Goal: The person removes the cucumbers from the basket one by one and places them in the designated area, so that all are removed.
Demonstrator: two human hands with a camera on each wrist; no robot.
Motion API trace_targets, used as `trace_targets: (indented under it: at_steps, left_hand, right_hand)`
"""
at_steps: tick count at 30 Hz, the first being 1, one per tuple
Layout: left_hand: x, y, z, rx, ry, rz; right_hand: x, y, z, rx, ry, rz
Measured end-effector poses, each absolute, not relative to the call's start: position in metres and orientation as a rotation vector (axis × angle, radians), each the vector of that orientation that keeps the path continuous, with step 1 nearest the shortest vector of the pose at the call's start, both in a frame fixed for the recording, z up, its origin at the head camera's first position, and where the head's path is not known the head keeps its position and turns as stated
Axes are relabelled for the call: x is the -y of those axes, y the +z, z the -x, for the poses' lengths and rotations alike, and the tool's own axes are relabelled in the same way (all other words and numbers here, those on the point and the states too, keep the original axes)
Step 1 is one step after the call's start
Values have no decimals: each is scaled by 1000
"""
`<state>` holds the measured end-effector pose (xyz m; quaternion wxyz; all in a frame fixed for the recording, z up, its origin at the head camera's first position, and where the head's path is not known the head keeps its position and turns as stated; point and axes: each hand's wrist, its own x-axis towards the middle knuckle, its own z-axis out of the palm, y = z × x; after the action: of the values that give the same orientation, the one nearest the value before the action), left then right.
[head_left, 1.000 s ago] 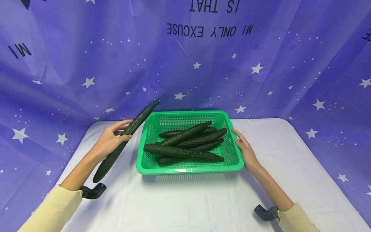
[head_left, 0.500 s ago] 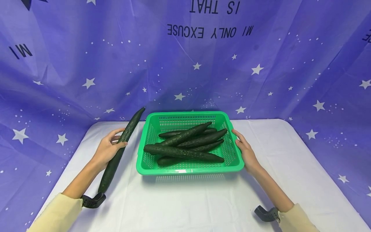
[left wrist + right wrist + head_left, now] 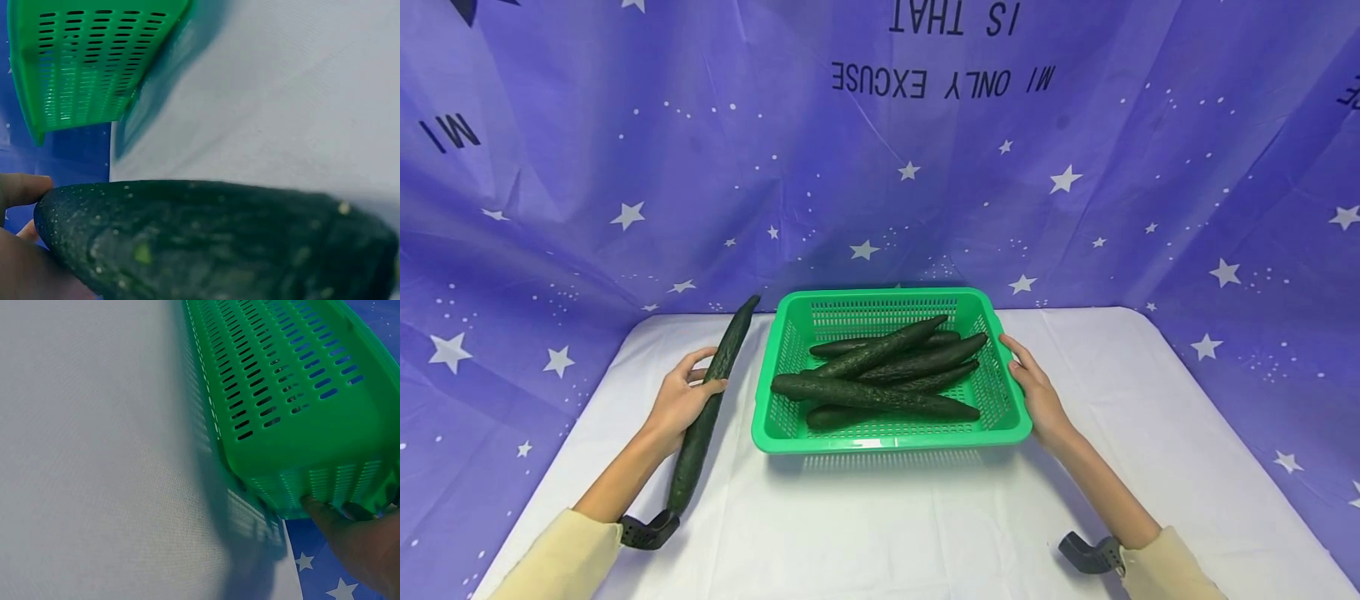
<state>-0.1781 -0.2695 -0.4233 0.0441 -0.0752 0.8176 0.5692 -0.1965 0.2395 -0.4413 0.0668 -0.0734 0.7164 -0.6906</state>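
My left hand (image 3: 681, 404) holds a long dark green cucumber (image 3: 703, 425) around its middle, fingers on one side and thumb on the other. The cucumber slants beside the basket, its narrow tip pointing away; its thick near end (image 3: 219, 240) fills the lower left wrist view. My right hand (image 3: 1037, 392) touches the right end of a green plastic basket (image 3: 891, 442), with fingertips at its rim. In the right wrist view, the thumb (image 3: 322, 512) lies against the basket's slotted end wall. Several cucumbers (image 3: 880, 394) are piled crosswise in the basket.
A white cloth (image 3: 880, 525) covers the table under the basket. Behind and along both sides hangs a purple-blue curtain (image 3: 880, 167) with white stars and lettering. Black wrist mounts (image 3: 651, 531) sit at the sleeves.
My left hand has come down and toward me with the cucumber, which has swung to a steeper line and farther from the basket. The right hand and basket have stayed put.
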Motion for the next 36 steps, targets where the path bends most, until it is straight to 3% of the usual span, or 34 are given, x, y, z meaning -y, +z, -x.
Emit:
trace_targets:
  at_steps: [36]
  left_hand:
    - [262,-451,182,-2560,1590,313]
  right_hand:
    - [-240,-441,196,-2158,-2082,242]
